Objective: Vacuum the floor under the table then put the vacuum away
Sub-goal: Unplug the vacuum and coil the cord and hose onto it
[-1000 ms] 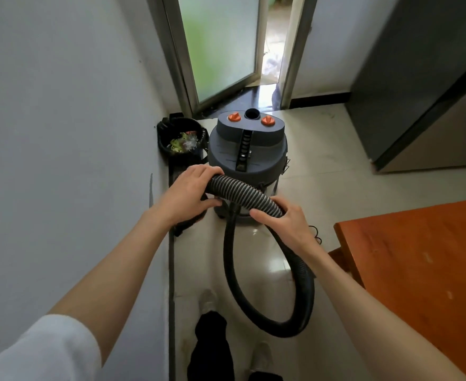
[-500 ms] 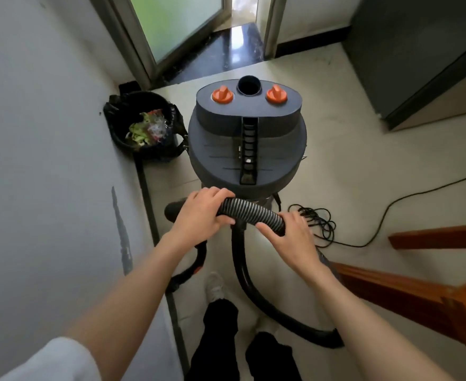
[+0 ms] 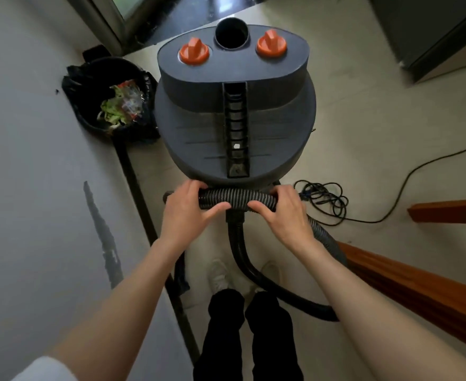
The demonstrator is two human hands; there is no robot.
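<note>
Head view, looking down. Canister vacuum (image 3: 234, 116) stands on the tiled floor (image 3: 363, 133), close to the left wall (image 3: 33, 160), a lined waste bin (image 3: 110, 105) just to its left. Two orange knobs (image 3: 194, 52) flank an open port (image 3: 232, 34) at the far end of the lid.

Left hand (image 3: 183, 213) and right hand (image 3: 284, 213) both grip the ribbed hose (image 3: 234, 198), fingers curled over it, thumbs under. The held section lies crosswise at the near edge of the canister. From the right hand the hose runs down and loops on the floor beside the person's shoes (image 3: 219, 276).

Power cord (image 3: 325, 199) lies in a loose tangle right of the canister, one strand trailing far right. Wooden table edge (image 3: 407, 284) at near right.

Judged stage: stowing, hose being gathered onto the machine.

Risks:
- Floor loop sits by the feet; a step could snag it and jerk the canister.
- Loose cord could catch underfoot or under the canister if it is shifted.
- Springy hose may uncoil once grip relaxes.
- Bin is close enough to be knocked over.
</note>
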